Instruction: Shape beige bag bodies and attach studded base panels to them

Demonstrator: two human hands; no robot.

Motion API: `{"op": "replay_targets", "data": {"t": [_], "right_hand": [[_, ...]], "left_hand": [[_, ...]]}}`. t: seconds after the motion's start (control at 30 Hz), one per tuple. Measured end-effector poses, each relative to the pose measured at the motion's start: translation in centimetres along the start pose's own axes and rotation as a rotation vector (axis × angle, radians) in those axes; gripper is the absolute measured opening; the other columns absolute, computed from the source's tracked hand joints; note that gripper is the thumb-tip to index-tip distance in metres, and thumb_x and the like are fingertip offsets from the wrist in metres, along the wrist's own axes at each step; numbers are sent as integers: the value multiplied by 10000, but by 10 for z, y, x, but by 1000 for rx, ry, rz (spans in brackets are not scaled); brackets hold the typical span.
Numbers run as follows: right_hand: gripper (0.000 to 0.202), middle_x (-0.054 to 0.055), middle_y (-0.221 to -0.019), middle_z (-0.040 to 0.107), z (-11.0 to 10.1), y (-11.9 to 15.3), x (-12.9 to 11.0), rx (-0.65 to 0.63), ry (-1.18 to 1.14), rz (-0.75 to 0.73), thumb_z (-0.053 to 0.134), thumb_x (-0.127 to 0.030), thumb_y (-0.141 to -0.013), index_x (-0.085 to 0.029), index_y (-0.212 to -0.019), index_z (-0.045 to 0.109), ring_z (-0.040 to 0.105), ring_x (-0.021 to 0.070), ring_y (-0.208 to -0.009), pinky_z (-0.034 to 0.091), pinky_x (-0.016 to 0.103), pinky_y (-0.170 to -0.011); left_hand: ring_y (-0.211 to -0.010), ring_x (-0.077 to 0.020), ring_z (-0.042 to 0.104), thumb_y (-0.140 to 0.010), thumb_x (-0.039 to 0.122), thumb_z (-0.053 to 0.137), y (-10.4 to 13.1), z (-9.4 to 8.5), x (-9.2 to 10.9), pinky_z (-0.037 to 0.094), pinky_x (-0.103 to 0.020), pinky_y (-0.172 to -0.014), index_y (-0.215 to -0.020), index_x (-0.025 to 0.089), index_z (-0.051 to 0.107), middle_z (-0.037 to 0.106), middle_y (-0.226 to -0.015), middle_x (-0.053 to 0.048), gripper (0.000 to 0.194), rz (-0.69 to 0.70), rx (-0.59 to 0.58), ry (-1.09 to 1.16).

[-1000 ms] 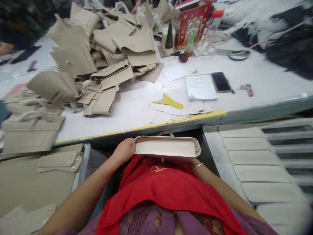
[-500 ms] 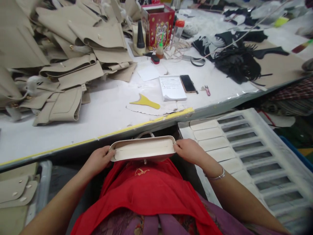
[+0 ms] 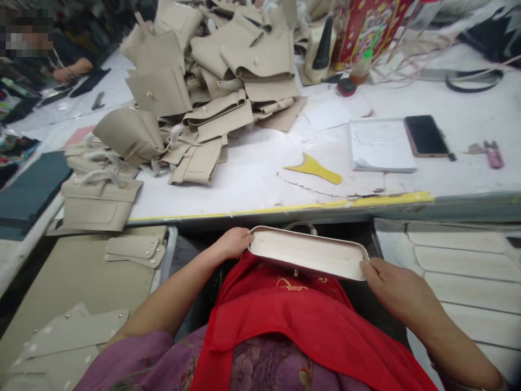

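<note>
A cream tray-like piece with a raised rim is held level above the red apron, just below the table edge. My left hand pinches its left end, thumb on the rim. At its right end my right hand grips the corner, fingers mostly hidden underneath. A small metal piece hangs from its near side, and a handle-like loop shows behind it.
Beige bag pieces are heaped on the white table. A yellow scraper, notepad and phone lie nearer. Beige flaps are at left, cream pieces at right. Another person's hand is far left.
The view has turned left, so the table items appear further right and a person shows at far left. The held piece now slopes down to the right; both hands keep their hold.
</note>
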State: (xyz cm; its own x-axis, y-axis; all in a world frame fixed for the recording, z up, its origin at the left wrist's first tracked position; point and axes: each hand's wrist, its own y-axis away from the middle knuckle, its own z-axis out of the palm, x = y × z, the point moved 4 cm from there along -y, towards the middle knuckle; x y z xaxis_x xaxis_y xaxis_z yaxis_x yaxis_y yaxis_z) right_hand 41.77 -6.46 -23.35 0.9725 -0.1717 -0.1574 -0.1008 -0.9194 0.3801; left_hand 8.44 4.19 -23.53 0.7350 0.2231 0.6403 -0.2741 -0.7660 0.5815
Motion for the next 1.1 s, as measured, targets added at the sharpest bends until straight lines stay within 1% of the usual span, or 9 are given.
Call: {"op": "replay_targets", "data": {"t": [0.1,0.23,0.47,0.6,0.73,0.87,0.93,1.03,1.1], "right_hand": [[404,102,-756,674,1,0,3,1,-33,-15,258,-405,-884,-198,-756,580,630,258,-714,395,311,-576],[403,124,-824,681,0,-1,5,-46,-35,1,240,-390,-896,-200,-783,577,632,275,-767,399,332,-617],[382,129,-875,677,-1,1,2,-85,-48,6,235,-379,-910,-208,-794,556,628,275,-815,390,337,-646],[399,133,-873,675,-1,1,2,-78,-13,12,212,-376,-914,-200,-799,552,629,278,-807,392,342,-645],[417,122,-881,675,3,-3,5,-75,-8,9,222,-405,-903,-198,-821,575,626,285,-829,400,340,-653],[412,106,-855,677,6,-3,8,-41,-49,1,253,-413,-891,-197,-824,597,626,274,-798,398,326,-627],[415,102,-851,677,6,-2,8,-30,-54,-4,252,-411,-893,-194,-831,601,625,268,-792,395,321,-625],[424,99,-859,676,7,-1,9,-28,-61,-10,243,-413,-901,-192,-853,602,623,259,-799,392,313,-627],[425,100,-856,675,6,-1,8,-28,-64,-9,246,-412,-902,-189,-851,604,622,255,-796,390,309,-622]], "left_hand": [[-384,-102,509,-833,371,423,-4,8,-3,408,-186,-371,-746,164,481,478,-486,40,231,-21,-114,89],[-393,-83,499,-820,421,462,-8,9,-4,415,-172,-376,-778,152,488,496,-516,39,274,27,-181,99],[-396,-61,471,-810,456,489,-5,7,-4,367,-150,-373,-758,144,498,479,-511,46,316,101,-187,94],[-367,-66,456,-779,465,535,-6,6,-2,356,-157,-354,-740,143,511,474,-471,51,326,34,-148,52],[-368,-67,463,-736,544,568,-7,6,-3,387,-167,-376,-712,149,486,487,-455,49,405,19,-234,141],[-409,-89,515,-761,671,425,-6,4,-5,439,-196,-421,-691,147,474,517,-480,14,531,62,-283,239],[-418,-94,519,-781,629,430,-4,4,-4,444,-203,-422,-695,149,475,518,-495,13,490,69,-259,217],[-399,-80,492,-790,429,513,-2,4,1,409,-179,-391,-696,156,474,497,-491,37,291,88,-164,51],[-379,-75,474,-799,327,483,-1,3,5,386,-168,-372,-667,157,467,479,-469,42,216,76,-109,-40]]}}
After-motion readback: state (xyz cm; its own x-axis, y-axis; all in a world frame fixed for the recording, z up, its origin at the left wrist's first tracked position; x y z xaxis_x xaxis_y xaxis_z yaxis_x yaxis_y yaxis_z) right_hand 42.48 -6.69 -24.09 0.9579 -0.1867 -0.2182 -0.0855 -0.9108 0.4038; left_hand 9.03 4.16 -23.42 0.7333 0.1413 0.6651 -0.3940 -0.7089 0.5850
